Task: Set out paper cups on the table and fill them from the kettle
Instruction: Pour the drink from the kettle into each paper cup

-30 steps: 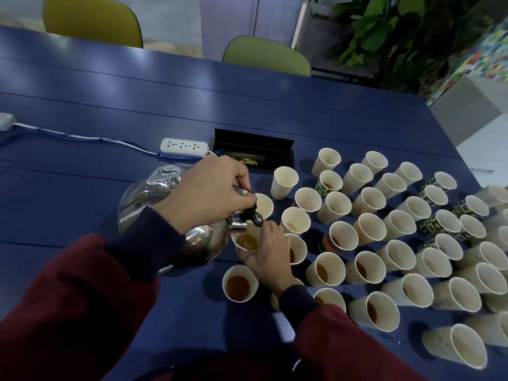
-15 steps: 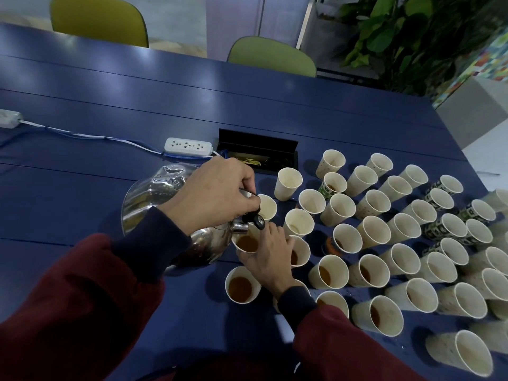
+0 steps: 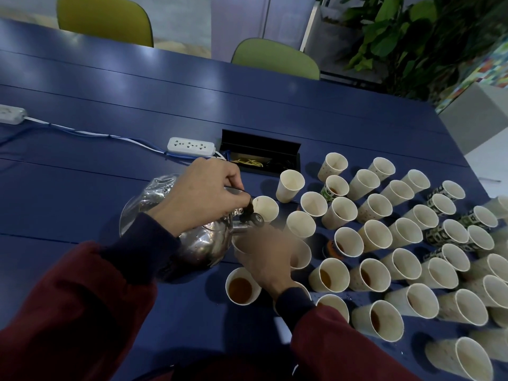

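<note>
A shiny steel kettle [image 3: 203, 243] is tilted to the right above the blue table [image 3: 82, 193]. My left hand [image 3: 203, 193] grips its handle from above. The spout points into a paper cup [image 3: 238, 246] just below it. My right hand [image 3: 265, 255], blurred, wraps around that cup and hides most of it. A cup with brown liquid [image 3: 240, 288] stands in front of them. Several more paper cups [image 3: 395, 243] stand in rows to the right, some holding brown liquid and others looking empty.
A white power strip [image 3: 191, 146] with its cable lies behind the kettle, beside an open black cable box [image 3: 259, 156] set in the table. Two green chairs [image 3: 275, 60] stand at the far edge. A leafy plant [image 3: 412, 37] is at the back right.
My right hand has shifted over the cup under the spout and now covers the liquid that showed before. The kettle stays tilted in my left hand.
</note>
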